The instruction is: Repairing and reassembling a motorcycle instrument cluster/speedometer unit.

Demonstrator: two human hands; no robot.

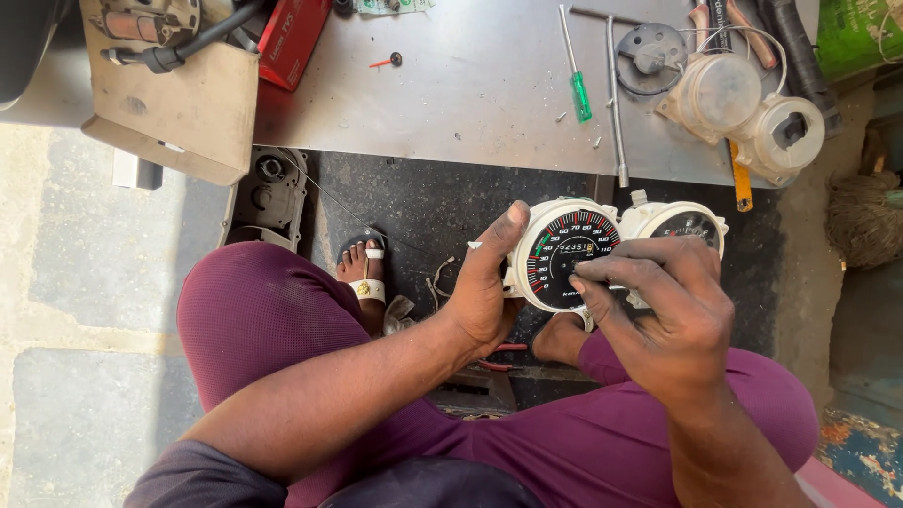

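Left hand [482, 292] clamped on speedometer cluster [564, 256] at nine o'clock; right hand [673, 306] fingertips pinched, seemingly on the dial face.

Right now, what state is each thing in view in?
Left hand: gripping the left edge of the instrument cluster.
Right hand: fingertips on the speedometer dial face.
Instrument cluster: held up over the lap, dials bare, no cover.
Clear cover housing: off, lying on the metal table.
Green screwdriver: lying flat, untouched.
Long metal rod: lying flat, untouched.
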